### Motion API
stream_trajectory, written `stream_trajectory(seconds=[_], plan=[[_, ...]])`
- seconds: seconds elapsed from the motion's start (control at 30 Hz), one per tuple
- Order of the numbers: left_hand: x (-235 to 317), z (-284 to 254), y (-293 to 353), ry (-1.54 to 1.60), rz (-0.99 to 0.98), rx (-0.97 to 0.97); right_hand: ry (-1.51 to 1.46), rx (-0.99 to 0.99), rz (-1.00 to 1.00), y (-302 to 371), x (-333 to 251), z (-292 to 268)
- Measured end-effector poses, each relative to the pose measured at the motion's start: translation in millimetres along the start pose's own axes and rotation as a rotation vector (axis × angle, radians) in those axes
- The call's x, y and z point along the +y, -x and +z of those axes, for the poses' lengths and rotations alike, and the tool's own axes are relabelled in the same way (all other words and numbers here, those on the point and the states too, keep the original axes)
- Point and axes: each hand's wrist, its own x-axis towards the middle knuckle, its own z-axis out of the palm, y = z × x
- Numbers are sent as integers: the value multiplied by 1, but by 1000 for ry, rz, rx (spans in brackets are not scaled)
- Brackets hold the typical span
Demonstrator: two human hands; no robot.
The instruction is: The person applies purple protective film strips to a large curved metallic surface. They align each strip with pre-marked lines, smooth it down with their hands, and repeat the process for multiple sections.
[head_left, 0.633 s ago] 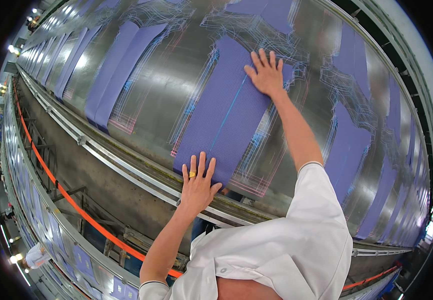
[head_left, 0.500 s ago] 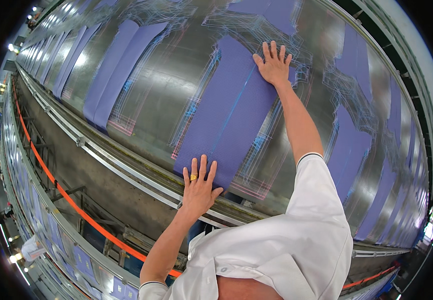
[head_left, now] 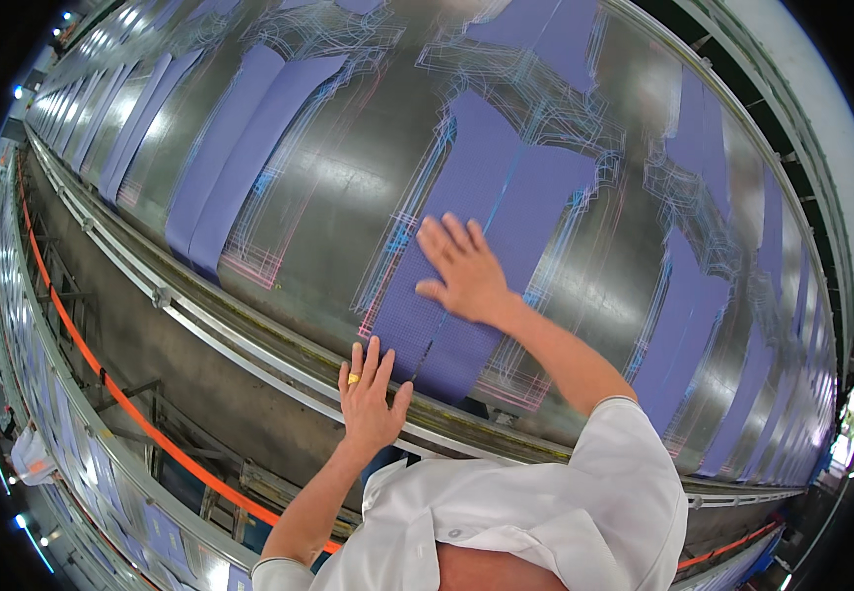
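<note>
A purple fabric panel (head_left: 515, 197) with a dotted texture and a blue line down its middle lies on the long grey table (head_left: 333, 197). Blue and pink outlines drawn on the table surround it. My right hand (head_left: 464, 268) is over the panel's middle, palm down with fingers stretched; whether it touches the cloth I cannot tell. My left hand (head_left: 372, 402), with a gold ring, has its fingers spread at the panel's lower left edge, by the table's near rim. Neither hand holds anything.
More purple panels, such as one on the left (head_left: 249, 148) and one on the right (head_left: 681, 335), lie along the table. A metal rail (head_left: 239, 350) runs along its near edge. Below it is an orange strip (head_left: 131, 399). Another person (head_left: 33, 456) is at far left.
My right hand has come from the panel's far right edge down and left to its middle. The left hand has shifted slightly left and nearer to me.
</note>
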Motion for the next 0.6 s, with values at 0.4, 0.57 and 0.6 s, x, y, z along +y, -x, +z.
stream_trajectory(seconds=[0.4,0.57,0.6], plan=[[-1,0,-4,97,-3,87,143,71,428,-166,160,-15],[-2,4,-5,103,-3,112,107,106,479,-145,127,-4],[-1,2,-6,82,6,120,149,91,445,-132,107,2]])
